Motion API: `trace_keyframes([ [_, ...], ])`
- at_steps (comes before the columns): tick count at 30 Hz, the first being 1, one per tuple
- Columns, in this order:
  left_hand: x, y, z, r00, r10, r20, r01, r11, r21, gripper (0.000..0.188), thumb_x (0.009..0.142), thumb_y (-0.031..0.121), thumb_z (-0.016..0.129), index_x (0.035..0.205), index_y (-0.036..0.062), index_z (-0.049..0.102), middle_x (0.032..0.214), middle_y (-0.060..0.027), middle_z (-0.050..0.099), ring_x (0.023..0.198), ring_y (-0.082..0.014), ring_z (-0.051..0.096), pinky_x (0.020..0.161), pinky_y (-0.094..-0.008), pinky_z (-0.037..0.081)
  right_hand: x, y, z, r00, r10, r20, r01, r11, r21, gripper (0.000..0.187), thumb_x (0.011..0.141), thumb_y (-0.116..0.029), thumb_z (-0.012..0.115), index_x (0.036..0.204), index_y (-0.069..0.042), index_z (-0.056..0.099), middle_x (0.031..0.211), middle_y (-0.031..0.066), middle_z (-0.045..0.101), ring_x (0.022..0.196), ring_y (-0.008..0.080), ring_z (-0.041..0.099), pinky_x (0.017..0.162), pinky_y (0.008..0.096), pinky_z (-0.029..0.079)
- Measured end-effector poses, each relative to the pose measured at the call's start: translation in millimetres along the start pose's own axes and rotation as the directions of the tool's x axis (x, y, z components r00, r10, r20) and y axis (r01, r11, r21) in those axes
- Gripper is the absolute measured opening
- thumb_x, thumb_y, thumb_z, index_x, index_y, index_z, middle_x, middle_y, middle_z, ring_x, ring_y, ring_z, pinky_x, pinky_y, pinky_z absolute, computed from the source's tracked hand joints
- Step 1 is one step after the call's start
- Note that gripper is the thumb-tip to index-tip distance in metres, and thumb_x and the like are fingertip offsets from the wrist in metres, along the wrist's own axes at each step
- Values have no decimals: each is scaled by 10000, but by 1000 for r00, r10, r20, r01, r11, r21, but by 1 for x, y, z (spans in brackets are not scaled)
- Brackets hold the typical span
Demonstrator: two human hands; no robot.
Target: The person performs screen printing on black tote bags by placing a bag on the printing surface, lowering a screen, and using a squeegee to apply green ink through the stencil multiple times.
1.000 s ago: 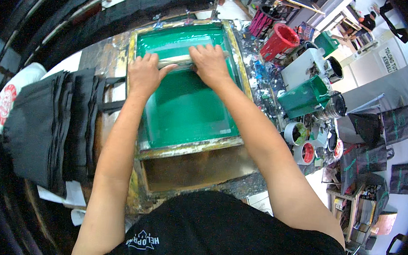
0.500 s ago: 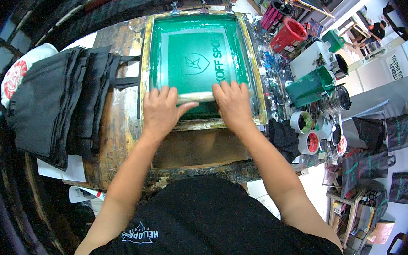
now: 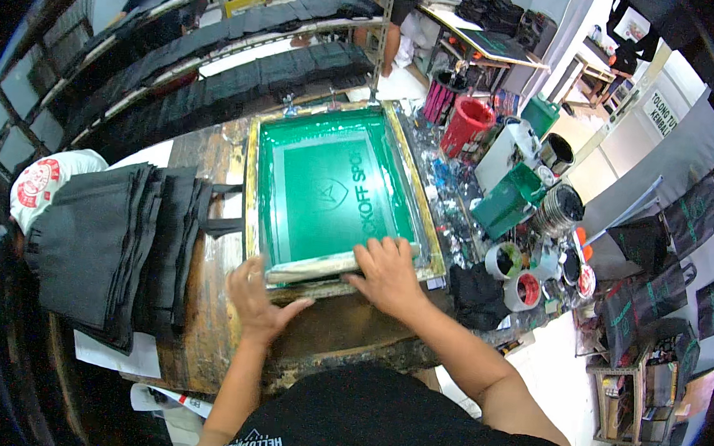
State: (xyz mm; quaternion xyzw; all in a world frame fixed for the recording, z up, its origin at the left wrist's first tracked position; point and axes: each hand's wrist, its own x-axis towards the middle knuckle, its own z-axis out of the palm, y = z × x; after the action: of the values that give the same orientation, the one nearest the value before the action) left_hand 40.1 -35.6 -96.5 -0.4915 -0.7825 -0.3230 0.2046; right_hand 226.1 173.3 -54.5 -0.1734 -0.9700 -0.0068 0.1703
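A screen-printing frame lies on the worktable, its mesh coated with green ink around a shield emblem and lettering. Along its near end rests a squeegee with a pale handle. My right hand grips the squeegee's right end, fingers curled over the top. My left hand is off the handle, by the frame's near left corner, thumb and fingers apart and slightly blurred. Left of the frame is a stack of black fabric bags, with bag handles reaching toward the frame.
Ink tubs crowd the table's right side: a red bucket, a green container and small white cups. A dark cloth lies near them. Racks of black bags stand behind. Other people are in the background.
The squeegee has come nearer, to the frame's near end. My left hand has let go of it and moved toward the near left corner. My view has tilted up.
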Motion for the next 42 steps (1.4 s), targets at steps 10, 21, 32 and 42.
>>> trace_keyframes([
  [10,-34,-44,-14,920,-285,269,244,954,176,754,537,336,998,1207,112,735,1368,-143,523,1317,-388,425,1112,-552,303,6,0,-5,1000,14,-18,-13,998,67,573,957,-585,650,1143,-44,678,983,116,579,969,305,540,999,567,348],
  [21,-36,-32,-13,804,-594,41,528,679,-510,746,702,238,984,1324,-27,667,1163,-120,681,1115,-266,618,1024,-439,447,32,-4,-66,989,17,-149,-1,994,105,552,939,-594,656,1062,-56,667,932,118,573,945,309,542,976,560,340],
  [32,129,9,-40,900,-263,-347,59,863,-501,852,1028,180,687,1690,67,161,1467,-210,540,1302,-289,534,1113,-411,426,161,30,-163,831,-66,-552,75,997,-7,548,940,-599,656,841,-61,691,792,117,657,779,300,612,850,468,399],
  [42,-5,-58,32,782,-575,241,451,789,416,747,916,386,780,1419,-103,523,1233,-329,563,1122,-494,574,987,-541,461,211,43,-187,840,-58,-539,51,998,-28,674,995,-658,547,854,-21,720,807,167,724,789,330,684,854,490,431],
])
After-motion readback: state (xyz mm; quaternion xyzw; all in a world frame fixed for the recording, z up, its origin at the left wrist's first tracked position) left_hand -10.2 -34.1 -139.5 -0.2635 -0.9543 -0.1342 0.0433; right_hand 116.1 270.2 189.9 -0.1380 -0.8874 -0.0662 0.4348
